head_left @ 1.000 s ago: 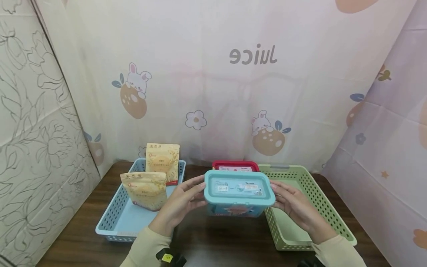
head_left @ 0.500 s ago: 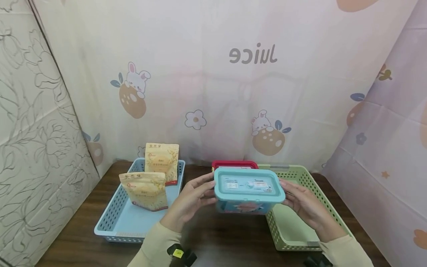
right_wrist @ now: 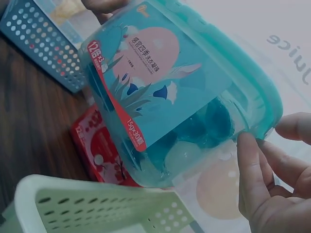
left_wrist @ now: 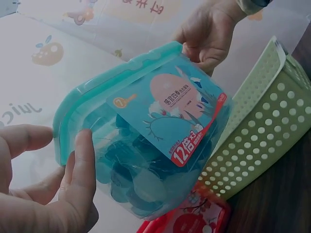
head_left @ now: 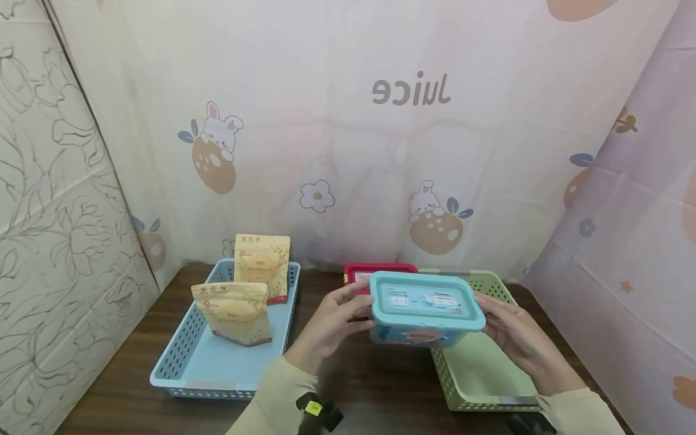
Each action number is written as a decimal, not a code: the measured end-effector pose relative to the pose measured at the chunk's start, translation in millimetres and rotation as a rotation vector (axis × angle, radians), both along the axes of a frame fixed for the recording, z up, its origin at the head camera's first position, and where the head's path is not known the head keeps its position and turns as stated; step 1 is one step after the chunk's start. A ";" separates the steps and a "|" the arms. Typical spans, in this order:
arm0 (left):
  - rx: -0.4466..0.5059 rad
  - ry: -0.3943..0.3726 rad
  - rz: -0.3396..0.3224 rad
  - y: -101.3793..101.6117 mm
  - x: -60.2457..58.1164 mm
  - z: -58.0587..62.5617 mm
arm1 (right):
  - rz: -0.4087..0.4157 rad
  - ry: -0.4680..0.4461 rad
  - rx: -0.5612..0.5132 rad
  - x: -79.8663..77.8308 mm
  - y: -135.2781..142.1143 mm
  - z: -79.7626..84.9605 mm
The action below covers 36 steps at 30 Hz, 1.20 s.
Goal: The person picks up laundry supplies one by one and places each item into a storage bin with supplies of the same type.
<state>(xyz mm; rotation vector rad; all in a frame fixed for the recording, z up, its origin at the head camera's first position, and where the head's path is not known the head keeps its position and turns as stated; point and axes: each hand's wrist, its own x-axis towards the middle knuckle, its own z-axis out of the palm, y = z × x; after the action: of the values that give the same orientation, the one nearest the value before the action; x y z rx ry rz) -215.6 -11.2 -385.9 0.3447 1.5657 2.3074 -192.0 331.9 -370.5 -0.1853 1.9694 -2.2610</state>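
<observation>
A clear tub of laundry pods [head_left: 426, 301] with a turquoise lid is held in the air between both hands. My left hand [head_left: 334, 323] grips its left end by the lid rim, and my right hand [head_left: 519, 341] pinches the opposite end. Blue and white pods show through the wall of the tub [right_wrist: 192, 141] in the right wrist view. Below its right part lies a green basket [head_left: 454, 386], whose near-left side the tub overlaps in the head view. A red-lidded tub [head_left: 380, 266] stands behind, partly hidden by the held one.
At the left, a blue basket [head_left: 217, 368] holds two yellow pouches, one pouch [head_left: 236, 314] in front and another pouch [head_left: 263, 263] behind. Dark wooden table [head_left: 375, 386] lies between the baskets. A printed curtain [head_left: 326, 139] closes off the back.
Both hands have carried the turquoise-lidded tub to the right, farther over the green basket. The baskets, pouches and red-lidded tub stay in place.
</observation>
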 end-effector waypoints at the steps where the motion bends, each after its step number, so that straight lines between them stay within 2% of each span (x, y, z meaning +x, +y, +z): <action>1: -0.001 -0.001 0.005 2.6 -0.1 -0.4 | -0.007 -0.003 0.000 0.6 1.6 0.0; 17: 0.031 -0.019 -0.001 31.6 -6.8 1.8 | -0.075 -0.007 0.006 2.4 21.7 5.0; 24: 0.047 -0.054 -0.024 43.5 -10.3 2.0 | -0.144 -0.063 0.029 0.4 30.6 3.5; 27: 0.065 -0.075 -0.033 52.2 -13.3 2.6 | -0.151 -0.048 -0.004 -1.3 37.1 1.5; 31: 0.080 -0.102 -0.029 68.6 -20.3 2.0 | -0.114 -0.010 -0.088 -5.4 48.8 -2.0; 36: 0.065 -0.125 -0.027 89.9 -29.1 0.8 | -0.101 -0.017 -0.152 -9.3 61.4 -7.5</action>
<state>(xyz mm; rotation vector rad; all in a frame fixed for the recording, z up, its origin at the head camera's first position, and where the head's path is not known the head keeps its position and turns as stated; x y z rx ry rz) -244.7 78.7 -385.0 0.2309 1.4205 2.3155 -201.3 393.3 -378.0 -0.0827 1.8386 -2.4683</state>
